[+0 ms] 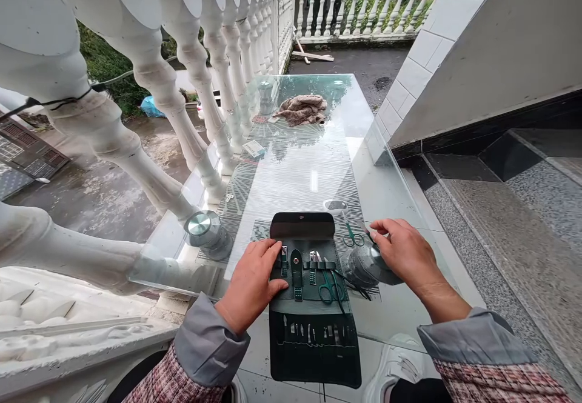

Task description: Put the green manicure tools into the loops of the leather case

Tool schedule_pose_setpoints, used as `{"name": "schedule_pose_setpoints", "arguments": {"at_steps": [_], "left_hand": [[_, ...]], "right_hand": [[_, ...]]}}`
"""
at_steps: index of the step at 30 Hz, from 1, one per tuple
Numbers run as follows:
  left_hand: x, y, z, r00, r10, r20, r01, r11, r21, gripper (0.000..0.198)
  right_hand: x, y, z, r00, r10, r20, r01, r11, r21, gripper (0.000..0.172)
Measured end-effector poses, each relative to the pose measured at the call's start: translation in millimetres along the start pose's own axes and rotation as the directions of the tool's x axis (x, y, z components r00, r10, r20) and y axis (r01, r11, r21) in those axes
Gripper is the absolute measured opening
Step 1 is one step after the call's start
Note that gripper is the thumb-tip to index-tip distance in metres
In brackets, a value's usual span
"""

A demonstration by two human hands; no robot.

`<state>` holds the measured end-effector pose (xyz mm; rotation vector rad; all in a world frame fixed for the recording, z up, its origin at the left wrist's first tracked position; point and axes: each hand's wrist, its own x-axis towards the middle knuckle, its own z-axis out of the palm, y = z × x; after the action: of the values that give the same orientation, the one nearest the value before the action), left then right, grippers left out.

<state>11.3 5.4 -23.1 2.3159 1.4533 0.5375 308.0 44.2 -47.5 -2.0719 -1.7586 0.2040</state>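
An unfolded dark manicure case (313, 357) lies at the near edge of the glass table. Its upper part holds nail clippers (313, 269) and green-handled scissors (331, 288), its lower flap a row of small tools. My left hand (254, 279) rests on the case's left edge, thumb and fingers apart, holding nothing. To the right of the case, my right hand (404, 248) pinches a thin dark tool (367, 231) over the glass. Another pair of green-handled scissors (353, 237) lies on the glass between the case and my right hand.
The glass table (379, 191) bears a crumpled brown cloth (302, 111) at its far end and a small box (253, 148) at left. A white balustrade (182, 88) runs along the left. Stone steps (513, 209) rise at right.
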Motion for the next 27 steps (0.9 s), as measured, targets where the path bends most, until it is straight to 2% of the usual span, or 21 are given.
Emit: {"name": "schedule_pose_setpoints", "arguments": {"at_steps": [3, 6, 9, 17, 23, 27], "left_hand": [[0.6, 0.7, -0.1, 1.000, -0.008, 0.008, 0.008, 1.000, 0.001, 0.067], [0.9, 1.9, -1.0, 1.000, -0.021, 0.022, 0.021, 1.000, 0.001, 0.068], [0.7, 2.7, -1.8, 0.999, -0.028, 0.026, 0.028, 1.000, 0.004, 0.068], [0.3, 1.9, -0.5, 0.999, -0.025, 0.033, 0.024, 0.999, 0.021, 0.069], [1.4, 1.6, 1.1, 0.999, -0.013, 0.032, 0.012, 0.999, 0.041, 0.069], [2.8, 3.5, 0.4, 0.999, -0.013, 0.042, 0.012, 0.999, 0.045, 0.068]], "right_hand": [[-6.2, -12.5, 2.3, 0.989, -0.135, -0.059, 0.137, 0.990, 0.032, 0.016], [-11.8, -23.2, 6.4, 0.970, -0.242, -0.012, 0.242, 0.970, -0.019, 0.013], [-14.5, -28.0, 9.6, 0.958, -0.283, 0.047, 0.287, 0.953, -0.099, 0.012], [-22.8, -20.0, 4.6, 0.965, -0.255, 0.057, 0.261, 0.953, -0.155, 0.015], [-27.3, -16.6, -3.6, 0.959, -0.234, 0.161, 0.269, 0.929, -0.253, 0.017], [-29.1, -15.2, -4.6, 0.962, -0.204, 0.183, 0.248, 0.932, -0.264, 0.021]]}}
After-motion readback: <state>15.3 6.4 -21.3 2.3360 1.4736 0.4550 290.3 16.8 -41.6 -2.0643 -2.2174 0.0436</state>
